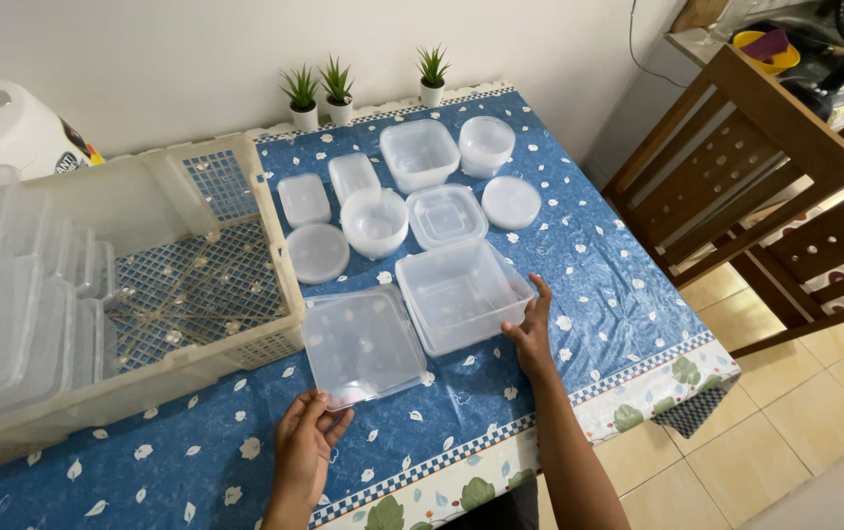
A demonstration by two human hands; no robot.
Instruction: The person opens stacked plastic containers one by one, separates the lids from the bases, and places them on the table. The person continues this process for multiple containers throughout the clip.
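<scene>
My left hand (306,432) pinches the near corner of a large square clear lid (361,344) that lies flat on the blue patterned tablecloth (598,265). My right hand (532,332) grips the near right corner of a large square clear container (461,292) standing just right of that lid. Behind them lie smaller clear pieces: a round lid (317,252), a round bowl (375,222), a square lid (445,216), another round lid (511,202), two small rectangular pieces (304,199), a square container (419,153) and a round tub (487,145).
A cream plastic basket (196,275) stands at the left with stacked clear containers (9,294) in its left part. Three small potted plants (335,90) line the wall. A wooden chair (736,157) stands to the right of the table. A white appliance (9,123) sits far left.
</scene>
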